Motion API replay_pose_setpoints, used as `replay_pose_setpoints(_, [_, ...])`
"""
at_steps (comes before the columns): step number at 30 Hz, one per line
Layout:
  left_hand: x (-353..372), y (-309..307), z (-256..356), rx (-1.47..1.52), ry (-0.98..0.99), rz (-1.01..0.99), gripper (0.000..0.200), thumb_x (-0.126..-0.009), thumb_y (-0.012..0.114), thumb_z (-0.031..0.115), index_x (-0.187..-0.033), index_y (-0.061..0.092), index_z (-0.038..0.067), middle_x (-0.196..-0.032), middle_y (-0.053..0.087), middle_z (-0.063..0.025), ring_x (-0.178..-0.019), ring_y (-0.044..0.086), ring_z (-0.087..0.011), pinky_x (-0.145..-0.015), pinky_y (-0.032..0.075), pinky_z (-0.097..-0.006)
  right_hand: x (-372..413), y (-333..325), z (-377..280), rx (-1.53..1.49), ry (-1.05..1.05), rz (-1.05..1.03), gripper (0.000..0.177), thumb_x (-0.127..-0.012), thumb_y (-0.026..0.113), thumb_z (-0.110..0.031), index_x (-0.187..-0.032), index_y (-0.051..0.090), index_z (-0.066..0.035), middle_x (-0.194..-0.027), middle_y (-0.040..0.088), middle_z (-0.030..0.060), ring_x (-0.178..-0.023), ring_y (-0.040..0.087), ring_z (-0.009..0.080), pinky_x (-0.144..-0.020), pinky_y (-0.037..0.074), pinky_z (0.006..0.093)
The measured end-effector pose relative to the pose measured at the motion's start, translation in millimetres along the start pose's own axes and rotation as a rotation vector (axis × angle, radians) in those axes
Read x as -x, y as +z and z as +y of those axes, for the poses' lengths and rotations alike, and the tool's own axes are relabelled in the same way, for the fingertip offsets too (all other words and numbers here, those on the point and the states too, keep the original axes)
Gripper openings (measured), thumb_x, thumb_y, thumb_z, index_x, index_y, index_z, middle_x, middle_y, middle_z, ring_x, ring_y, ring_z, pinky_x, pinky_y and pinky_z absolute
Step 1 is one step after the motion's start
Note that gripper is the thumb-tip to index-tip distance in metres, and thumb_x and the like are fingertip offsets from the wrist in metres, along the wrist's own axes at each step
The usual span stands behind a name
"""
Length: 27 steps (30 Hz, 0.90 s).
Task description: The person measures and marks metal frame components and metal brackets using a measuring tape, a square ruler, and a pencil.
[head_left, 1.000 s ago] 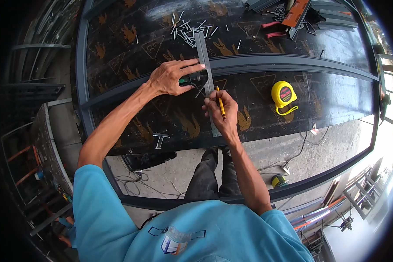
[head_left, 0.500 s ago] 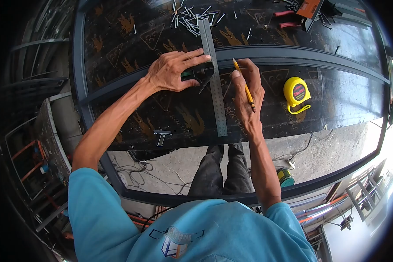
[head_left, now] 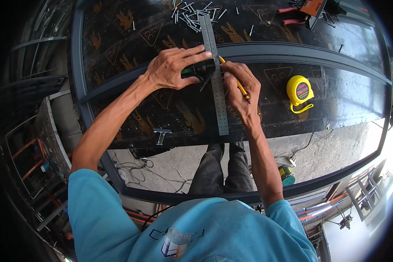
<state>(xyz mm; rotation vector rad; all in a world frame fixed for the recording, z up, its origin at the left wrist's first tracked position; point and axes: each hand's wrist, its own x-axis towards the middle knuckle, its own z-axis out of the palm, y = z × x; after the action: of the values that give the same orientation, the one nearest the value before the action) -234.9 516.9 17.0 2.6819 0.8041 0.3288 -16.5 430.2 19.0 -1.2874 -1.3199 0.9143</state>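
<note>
My left hand [head_left: 174, 67] presses a combination square against the grey metal bar [head_left: 275, 51], its fingers on the square's dark head [head_left: 201, 72]. The square's steel ruler [head_left: 219, 98] lies across the bar, pointing toward me at its lower end. In my right hand [head_left: 242, 85] is a yellow pencil [head_left: 243, 91], pinched between thumb and fingers. The pencil's tip rests at the ruler's right edge, over the bar. A yellow tape measure [head_left: 298, 90] lies on the black board to the right of my right hand.
Loose screws [head_left: 188, 18] lie beyond the ruler on the black board [head_left: 266, 118]. Red-handled pliers [head_left: 289, 15] and an orange tool [head_left: 311, 8] are at the back right. A small metal bracket [head_left: 162, 135] sits near the front edge. A grey frame [head_left: 187, 199] surrounds the board.
My right hand has moved left with the pencil, bringing its tip to the ruler's edge. My left hand and the square stay in nearly the same place.
</note>
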Motion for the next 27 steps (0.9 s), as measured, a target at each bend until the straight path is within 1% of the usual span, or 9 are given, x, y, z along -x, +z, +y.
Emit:
replay_pose_setpoints(3, [-1,-1,1,0.005,0.002,0.008,0.076,-0.06,0.081,0.031,-0.13,0.053,0.021,-0.131,0.054,-0.0071,-0.088,0.064,-0.0258,-0.082,0.053,-0.0339,-2,-4,2,-0.024,0.009,-0.034,0.022,-0.08,0.052,-0.008,-0.094,0.065,0.002,-0.087,0.063,0.0148,-0.078,0.063,0.0242,-0.073,0.049,0.0311])
replay_pose_setpoints(7, [-2,-2,0,0.0,0.003,0.0,0.076,-0.06,0.082,0.03,-0.13,0.053,0.022,-0.131,0.054,-0.0073,-0.09,0.064,-0.0257,-0.083,0.053,-0.0339,-2,-5,3,-0.046,0.016,-0.036,0.021,-0.079,0.053,-0.006,-0.094,0.065,0.002,-0.087,0.064,0.0151,-0.078,0.063,0.0243,-0.073,0.049,0.0311])
replay_pose_setpoints(13, [-2,0,-1,-0.006,0.018,0.02,0.076,-0.06,0.082,0.032,-0.13,0.053,0.022,-0.13,0.055,-0.0069,-0.091,0.064,-0.0256,-0.083,0.053,-0.0339,-2,-1,1,0.039,-0.055,-0.015,0.021,-0.079,0.053,-0.003,-0.095,0.066,0.001,-0.088,0.064,0.0153,-0.08,0.064,0.0249,-0.073,0.05,0.0308])
replay_pose_setpoints(19, [-1,-1,1,-0.005,0.015,0.025,0.075,-0.061,0.082,0.033,-0.129,0.054,0.022,-0.13,0.055,-0.0062,-0.089,0.065,-0.025,-0.082,0.053,-0.0329,-21,5,1,-0.022,0.025,-0.009,0.02,-0.082,0.054,-0.006,-0.097,0.065,0.002,-0.087,0.064,0.0149,-0.077,0.063,0.0233,-0.071,0.049,0.0293])
replay_pose_setpoints(22, [-2,-2,1,-0.01,0.005,0.025,0.074,-0.061,0.081,0.032,-0.129,0.054,0.023,-0.13,0.055,-0.0061,-0.088,0.065,-0.0243,-0.081,0.053,-0.0325,-12,5,-2,-0.013,-0.004,0.014,0.021,-0.083,0.053,-0.007,-0.097,0.065,0.003,-0.087,0.064,0.0152,-0.075,0.063,0.0236,-0.07,0.049,0.0294])
replay_pose_setpoints(23, [-2,-2,1,0.0,0.006,0.034,0.073,-0.061,0.081,0.032,-0.128,0.054,0.023,-0.13,0.055,-0.0061,-0.087,0.065,-0.0238,-0.08,0.053,-0.0323,-2,-2,-6,-0.013,0.014,-0.021,0.021,-0.083,0.052,-0.007,-0.097,0.065,0.003,-0.087,0.064,0.0155,-0.074,0.063,0.0232,-0.07,0.049,0.0303])
replay_pose_setpoints(25, [-1,-2,2,-0.011,0.007,0.039,0.074,-0.06,0.081,0.031,-0.129,0.054,0.024,-0.13,0.055,-0.006,-0.087,0.065,-0.0236,-0.08,0.053,-0.0322,27,-26,-15,0.21,0.217,-0.277,0.021,-0.086,0.05,-0.009,-0.096,0.065,0.003,-0.088,0.064,0.0173,-0.076,0.063,0.0273,-0.072,0.049,0.0332])
replay_pose_setpoints(26, [-2,-2,2,-0.022,0.002,0.036,0.075,-0.06,0.081,0.031,-0.129,0.053,0.024,-0.13,0.055,-0.0059,-0.086,0.065,-0.0234,-0.079,0.053,-0.0321,45,-27,-20,0.225,0.198,-0.274,0.021,-0.086,0.05,-0.009,-0.096,0.065,0.003,-0.088,0.064,0.0173,-0.076,0.063,0.0273,-0.072,0.049,0.0332])
replay_pose_setpoints(27, [-1,-2,3,-0.029,0.007,0.059,0.075,-0.06,0.081,0.031,-0.129,0.053,0.024,-0.13,0.055,-0.0059,-0.086,0.065,-0.0234,-0.079,0.053,-0.0321,65,-25,-24,0.139,0.261,-0.105,0.021,-0.088,0.05,-0.011,-0.098,0.063,0.002,-0.089,0.063,0.0181,-0.078,0.062,0.0302,-0.073,0.049,0.0356])
